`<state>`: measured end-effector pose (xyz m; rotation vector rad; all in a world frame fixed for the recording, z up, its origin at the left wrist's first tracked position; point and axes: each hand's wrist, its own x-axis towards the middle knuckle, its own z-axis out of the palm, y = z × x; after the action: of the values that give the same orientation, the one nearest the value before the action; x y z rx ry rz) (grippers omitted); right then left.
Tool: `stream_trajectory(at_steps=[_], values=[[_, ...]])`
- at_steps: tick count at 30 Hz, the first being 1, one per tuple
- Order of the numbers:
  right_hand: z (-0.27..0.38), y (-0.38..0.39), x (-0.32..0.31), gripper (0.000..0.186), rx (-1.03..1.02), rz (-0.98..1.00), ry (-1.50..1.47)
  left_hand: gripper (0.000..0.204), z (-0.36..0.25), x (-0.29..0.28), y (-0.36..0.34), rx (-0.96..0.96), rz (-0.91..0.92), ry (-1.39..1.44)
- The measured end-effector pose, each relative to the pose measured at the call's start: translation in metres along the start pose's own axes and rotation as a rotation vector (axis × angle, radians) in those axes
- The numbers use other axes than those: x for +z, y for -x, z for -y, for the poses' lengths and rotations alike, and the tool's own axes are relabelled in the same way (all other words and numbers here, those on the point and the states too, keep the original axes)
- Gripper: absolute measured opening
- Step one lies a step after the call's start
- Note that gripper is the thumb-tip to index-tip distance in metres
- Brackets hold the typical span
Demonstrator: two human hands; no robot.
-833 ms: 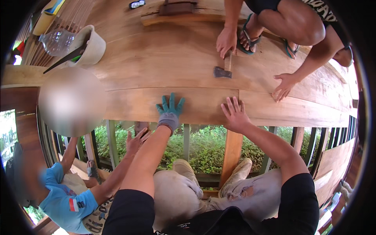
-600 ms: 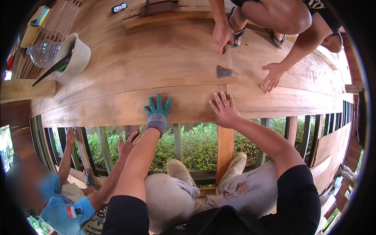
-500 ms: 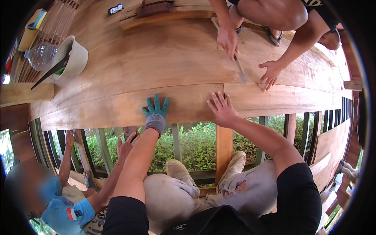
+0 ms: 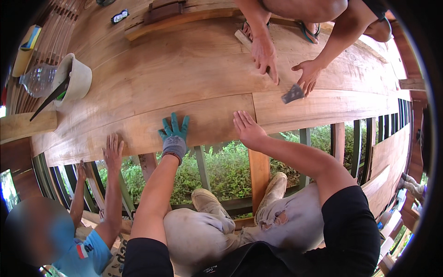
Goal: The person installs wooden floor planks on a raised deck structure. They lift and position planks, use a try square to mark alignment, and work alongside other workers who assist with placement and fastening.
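Observation:
My left hand, in a grey and teal work glove, lies with fingers spread on the near wooden plank. My bare right hand rests on the same plank, fingers stretched out, close to its right end. A straight seam there separates it from a second plank. Neither hand holds anything. Across the boards a crouching person has one hand on a wooden-handled tool with a flat grey head; their other hand is beside that head. At left, another person's hand touches the near plank's edge.
Dark upright slats and wooden posts stand below the plank's near edge, with greenery showing through gaps. A white bucket holding a black-bladed tool stands at left beside a clear plastic bottle. A timber beam lies at the back.
The whole view has shifted slightly. The left person's hand has risen onto the plank's edge. The crouching person's tool and hands have moved; my hands stay on the plank.

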<state>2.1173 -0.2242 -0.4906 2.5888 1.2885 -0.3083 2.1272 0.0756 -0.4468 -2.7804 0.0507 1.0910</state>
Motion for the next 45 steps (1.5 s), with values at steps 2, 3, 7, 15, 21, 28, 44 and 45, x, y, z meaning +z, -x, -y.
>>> stream_trajectory(at_steps=[2, 3, 7, 15, 21, 28, 44, 45], values=[[-0.001, 0.0, -0.003, 0.058, -0.013, 0.019, 0.026, 0.106, -0.001, -0.001, 0.0, -0.003, 0.015, -0.013], [-0.001, -0.001, -0.005, 0.058, -0.021, 0.026, 0.039, 0.108, 0.0, -0.002, 0.0, -0.006, 0.022, -0.019], [-0.001, -0.002, -0.008, 0.057, -0.028, 0.046, 0.028, 0.111, 0.0, -0.004, 0.001, -0.009, 0.035, -0.03], [-0.001, 0.001, -0.009, 0.059, -0.022, 0.084, 0.038, 0.112, -0.003, 0.008, -0.004, 0.013, -0.048, -0.063], [0.0, -0.011, -0.011, 0.059, -0.044, 0.082, 0.005, 0.109, 0.008, 0.029, -0.006, 0.003, -0.157, -0.034], [0.001, -0.013, -0.006, 0.062, 0.132, 0.24, -0.275, 0.076, 0.015, 0.035, -0.011, 0.13, -0.325, 0.103], [0.006, -0.009, 0.008, 0.067, 0.013, 0.113, -0.196, 0.083, 0.021, 0.028, -0.001, 0.067, -0.075, 0.113], [0.006, -0.009, 0.003, 0.066, 0.015, 0.111, -0.205, 0.082, 0.021, 0.026, -0.002, 0.069, -0.073, 0.103]])
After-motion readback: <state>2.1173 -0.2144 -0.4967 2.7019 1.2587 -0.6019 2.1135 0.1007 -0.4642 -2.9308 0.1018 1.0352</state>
